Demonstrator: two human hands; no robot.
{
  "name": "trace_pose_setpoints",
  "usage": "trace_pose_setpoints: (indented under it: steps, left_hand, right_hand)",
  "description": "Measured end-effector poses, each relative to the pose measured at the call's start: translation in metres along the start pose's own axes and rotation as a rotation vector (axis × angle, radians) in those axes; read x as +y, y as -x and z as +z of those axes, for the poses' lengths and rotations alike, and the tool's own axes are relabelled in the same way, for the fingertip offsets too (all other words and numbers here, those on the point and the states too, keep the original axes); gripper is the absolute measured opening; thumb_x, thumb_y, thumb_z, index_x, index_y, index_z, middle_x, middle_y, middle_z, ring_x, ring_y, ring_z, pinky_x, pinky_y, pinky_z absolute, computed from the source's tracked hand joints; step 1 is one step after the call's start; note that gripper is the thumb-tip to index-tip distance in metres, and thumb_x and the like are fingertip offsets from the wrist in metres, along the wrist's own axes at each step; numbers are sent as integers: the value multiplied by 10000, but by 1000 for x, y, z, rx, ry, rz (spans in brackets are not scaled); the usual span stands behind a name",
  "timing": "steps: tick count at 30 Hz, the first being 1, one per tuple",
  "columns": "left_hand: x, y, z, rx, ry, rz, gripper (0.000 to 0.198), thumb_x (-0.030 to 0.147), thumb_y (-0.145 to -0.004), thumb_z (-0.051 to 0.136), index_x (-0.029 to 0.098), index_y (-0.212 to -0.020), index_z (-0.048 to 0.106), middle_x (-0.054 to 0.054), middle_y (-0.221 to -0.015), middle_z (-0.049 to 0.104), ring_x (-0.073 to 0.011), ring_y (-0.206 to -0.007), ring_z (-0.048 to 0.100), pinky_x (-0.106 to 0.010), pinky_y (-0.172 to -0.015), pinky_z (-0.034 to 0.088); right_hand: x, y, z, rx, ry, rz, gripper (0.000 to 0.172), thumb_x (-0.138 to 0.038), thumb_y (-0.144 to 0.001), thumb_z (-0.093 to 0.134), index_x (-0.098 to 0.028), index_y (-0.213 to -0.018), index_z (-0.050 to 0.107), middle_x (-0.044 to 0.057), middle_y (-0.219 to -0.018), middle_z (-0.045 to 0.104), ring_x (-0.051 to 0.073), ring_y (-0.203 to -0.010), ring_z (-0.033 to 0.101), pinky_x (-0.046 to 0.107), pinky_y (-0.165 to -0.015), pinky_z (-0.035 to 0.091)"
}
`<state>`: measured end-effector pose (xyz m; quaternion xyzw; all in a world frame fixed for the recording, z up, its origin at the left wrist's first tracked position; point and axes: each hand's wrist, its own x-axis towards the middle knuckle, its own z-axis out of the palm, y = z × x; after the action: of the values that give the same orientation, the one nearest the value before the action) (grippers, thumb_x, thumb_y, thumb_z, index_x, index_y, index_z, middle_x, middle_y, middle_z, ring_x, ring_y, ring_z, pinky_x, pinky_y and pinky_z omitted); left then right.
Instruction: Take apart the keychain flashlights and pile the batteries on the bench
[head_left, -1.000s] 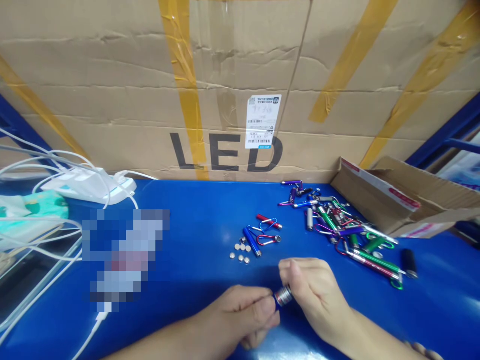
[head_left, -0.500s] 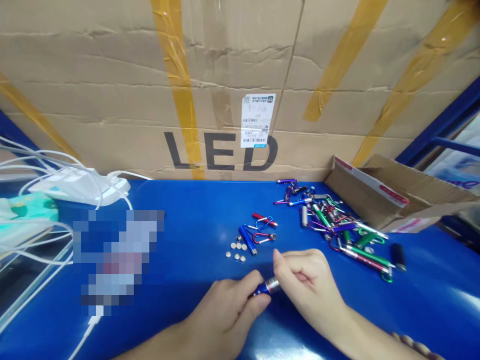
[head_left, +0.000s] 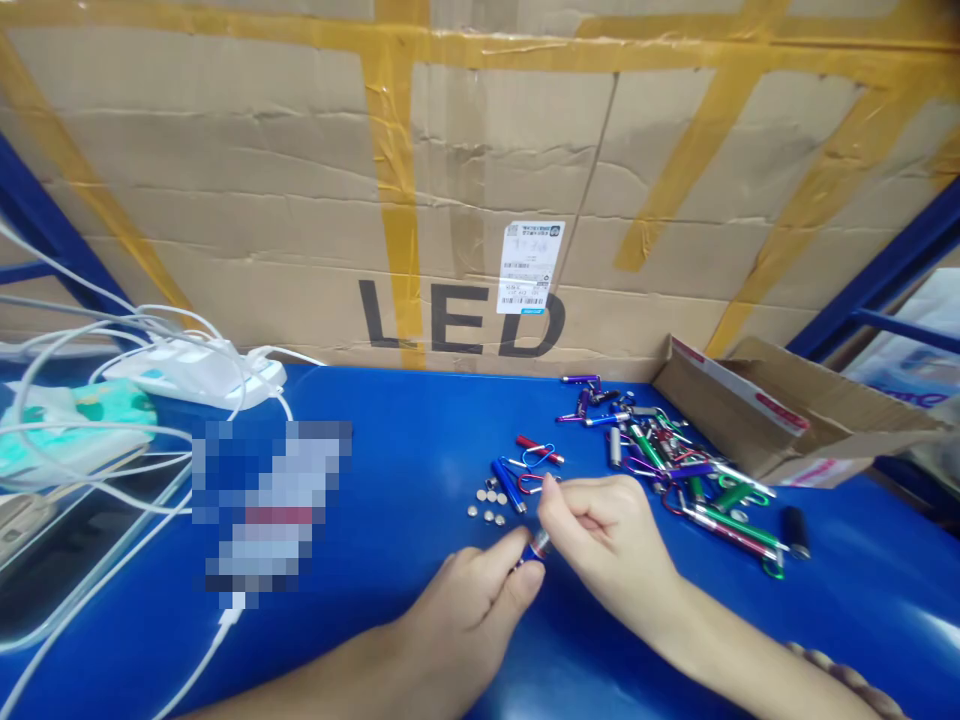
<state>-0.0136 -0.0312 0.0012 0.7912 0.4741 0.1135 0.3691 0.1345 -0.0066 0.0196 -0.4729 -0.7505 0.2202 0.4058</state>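
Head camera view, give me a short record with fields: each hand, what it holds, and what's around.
left hand: fingers grip the lower end of the blue mini flashlight
right hand: fingers grip its silver end
nearby: button cells loose on the blue table
right: pile of keychain flashlights, open carton
behind: cardboard box marked LED
left: white power strip with cables

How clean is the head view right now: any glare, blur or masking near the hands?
Head view: evenly lit, left hand, right hand and small flashlight fairly sharp; a pixelated block masks part of the blue table; soft glare lower right; wide-angle bending at the edges.
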Motion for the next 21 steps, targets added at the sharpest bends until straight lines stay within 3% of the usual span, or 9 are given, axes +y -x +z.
trace_pose_setpoints:
  steps: [5,8,11,13,16,21]
  left_hand:
    - [-7,-6,3,71,-168,35,366,269,-923,179,171,-917,532,-17,-547,565,-188,-463,525,-276,-465,254]
    - [-8,-10,0,149,-362,68,344,223,-893,219,128,-1003,530,-96,-673,630,-242,-564,589,-294,-500,260]
    - [-8,-10,-5,234,-363,44,322,234,-883,252,111,-997,527,-106,-684,602,-247,-612,578,-292,-517,259]
    - [-8,-9,-8,237,-175,11,296,276,-897,254,151,-870,522,-39,-586,521,-193,-529,507,-278,-503,241]
    - [-8,-8,-8,198,339,43,368,394,-917,237,199,-642,387,41,-498,344,-118,-452,345,-248,-474,235]
    - [-2,-8,-12,4,1020,73,495,593,-849,330,210,-545,254,104,-392,179,-59,-360,170,-214,-389,144]
  right_hand:
    - [6,-8,4,-245,100,201,429,-296,-818,319,-178,-417,224,-42,-414,192,58,-383,176,213,-376,167]
    - [6,-12,6,-270,149,249,390,-280,-775,349,-176,-426,210,-36,-437,201,62,-404,194,220,-399,174]
    - [3,-19,11,-237,189,229,401,-304,-761,360,-172,-406,230,-31,-429,215,67,-411,209,230,-421,179]
    - [-1,-23,13,-231,127,223,408,-322,-763,346,-171,-392,270,-27,-417,242,68,-408,233,228,-427,196]
    - [-5,-27,16,-211,26,248,423,-361,-762,337,-183,-389,246,-36,-414,206,64,-404,200,228,-408,173]
    - [-3,-27,16,-221,-121,221,461,-411,-804,356,-197,-425,206,-52,-438,161,60,-419,155,232,-398,141]
